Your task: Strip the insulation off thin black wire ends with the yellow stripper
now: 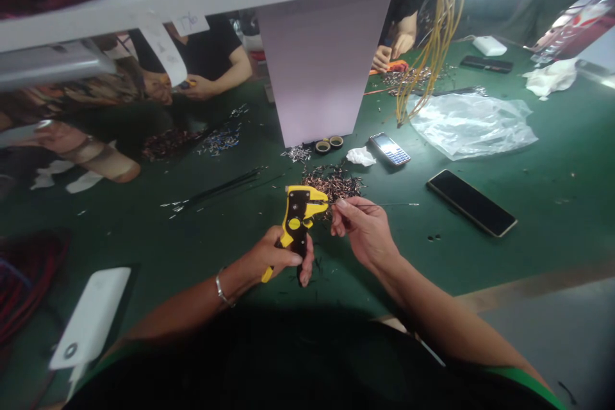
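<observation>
My left hand (283, 256) is wrapped round the handles of a yellow and black wire stripper (296, 211), its jaws pointing right. Between the thumb and fingers of my right hand (362, 224) is a thin black wire (396, 204). One end of the wire lies at the stripper's jaws, and the other, with a silvery tip, sticks out to the right. Just beyond the tool is a heap of small dark and coppery pieces (336, 182). A bundle of black wires (221, 189) lies on the green table (216, 237) to the left.
A black phone (471, 202), keypad phone (390, 149) and plastic bag (475, 125) lie right. Yellow wires (435, 32) hang before a pale panel (327, 64). A white power bank (91, 317) and red wires (24, 288) are left. Other people's hands work across the table.
</observation>
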A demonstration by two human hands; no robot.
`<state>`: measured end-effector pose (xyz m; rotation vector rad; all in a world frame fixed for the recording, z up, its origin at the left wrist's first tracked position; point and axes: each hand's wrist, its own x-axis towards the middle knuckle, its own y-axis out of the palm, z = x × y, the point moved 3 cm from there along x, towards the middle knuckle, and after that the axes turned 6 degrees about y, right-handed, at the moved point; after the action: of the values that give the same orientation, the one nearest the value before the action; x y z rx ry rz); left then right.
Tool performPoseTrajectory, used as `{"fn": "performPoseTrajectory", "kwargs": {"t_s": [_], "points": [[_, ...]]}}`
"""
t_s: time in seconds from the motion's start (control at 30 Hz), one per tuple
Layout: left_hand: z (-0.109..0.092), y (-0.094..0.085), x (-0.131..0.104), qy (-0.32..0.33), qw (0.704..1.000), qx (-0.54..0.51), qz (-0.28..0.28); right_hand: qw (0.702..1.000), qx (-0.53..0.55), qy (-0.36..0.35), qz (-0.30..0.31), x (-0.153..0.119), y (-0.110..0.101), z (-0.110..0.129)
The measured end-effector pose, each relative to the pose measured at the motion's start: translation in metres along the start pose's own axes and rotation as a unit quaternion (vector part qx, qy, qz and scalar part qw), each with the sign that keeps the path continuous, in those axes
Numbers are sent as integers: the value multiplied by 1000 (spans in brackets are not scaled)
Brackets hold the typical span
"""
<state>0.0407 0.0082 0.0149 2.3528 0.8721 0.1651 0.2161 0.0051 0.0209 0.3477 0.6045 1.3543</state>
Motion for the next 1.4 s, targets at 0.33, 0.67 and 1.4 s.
{"fn": "performPoseTrajectory", "kwargs": {"t_s": [0.33, 0.67, 1.4], "points": [[4, -4, -3, -1, 999, 29, -41, 1000, -5, 15, -2, 1, 0, 3], [6, -9, -4, -4, 997, 42, -65, 1000, 0, 13, 7, 10, -11, 6], [-7, -2, 1, 22, 1000, 0, 6, 1000, 12, -7, -17, 15, -16, 9]]}}
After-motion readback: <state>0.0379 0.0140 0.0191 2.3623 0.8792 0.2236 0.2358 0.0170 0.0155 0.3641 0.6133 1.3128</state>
